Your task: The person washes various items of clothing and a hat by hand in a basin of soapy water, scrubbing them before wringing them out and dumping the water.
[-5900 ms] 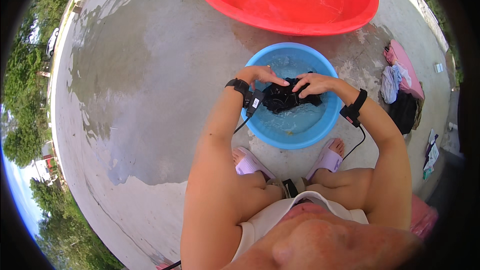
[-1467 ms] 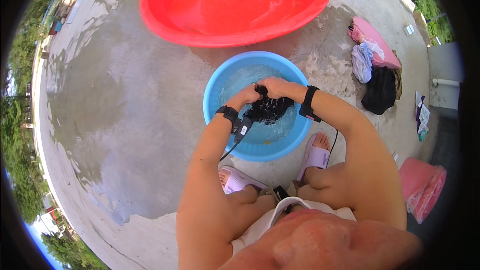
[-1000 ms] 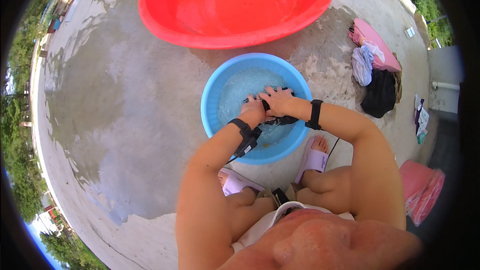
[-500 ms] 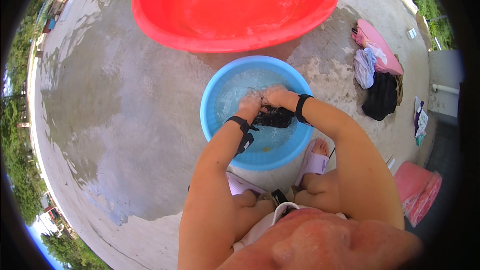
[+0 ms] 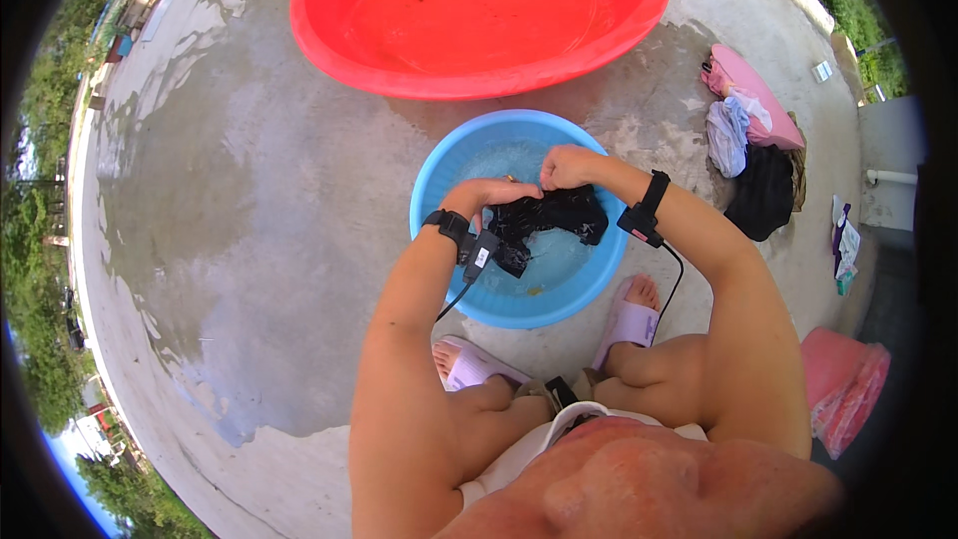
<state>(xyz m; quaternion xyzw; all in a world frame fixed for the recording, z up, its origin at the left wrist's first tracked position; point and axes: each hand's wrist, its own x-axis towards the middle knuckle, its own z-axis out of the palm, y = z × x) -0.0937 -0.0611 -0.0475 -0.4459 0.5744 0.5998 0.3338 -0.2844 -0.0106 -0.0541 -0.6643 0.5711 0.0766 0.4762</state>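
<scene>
A light-blue round basin [image 5: 519,118] with water in it stands on the ground between my feet and the red tub. Inside it, a wet black garment [image 5: 574,213] lies spread, partly in the water. My left hand [image 5: 496,192] reaches over the garment's upper left part, its fingers closed on the fabric near the top edge. Beside it, my right hand [image 5: 567,168] is closed in a pinch at that same edge, knuckles upward. The fingertips of both hands are partly hidden. Each wrist carries a black strap with a small device and cable.
A large red tub [image 5: 479,85] stands just beyond the basin. At the right lie a pink basin [image 5: 753,90], pale clothes [image 5: 726,135] and a black cloth [image 5: 761,195]. A pink bucket [image 5: 833,369] is near my right side. Wet patches cover the concrete [image 5: 249,240].
My hands have risen out of the water, the right one up and to the right. The bunched black garment is now spread wider across the basin.
</scene>
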